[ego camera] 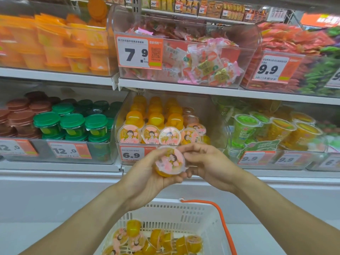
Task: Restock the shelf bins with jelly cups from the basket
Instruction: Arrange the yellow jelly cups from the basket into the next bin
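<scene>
Jelly cup in hand, ready for the bin

The jelly cup (169, 161) sits in the left hand (147, 173) grip, right hand (206, 162) pinching its rim. Just above the grip waits the bin (217, 126) of matching cups; below, the basket (184, 214). Next, probably: lift and set it in the front row.

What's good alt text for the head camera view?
Both hands, left hand and right hand, hold a yellow pink-lidded jelly cup before a clear shelf bin of matching cups, above a white plastic basket holding more.
</scene>
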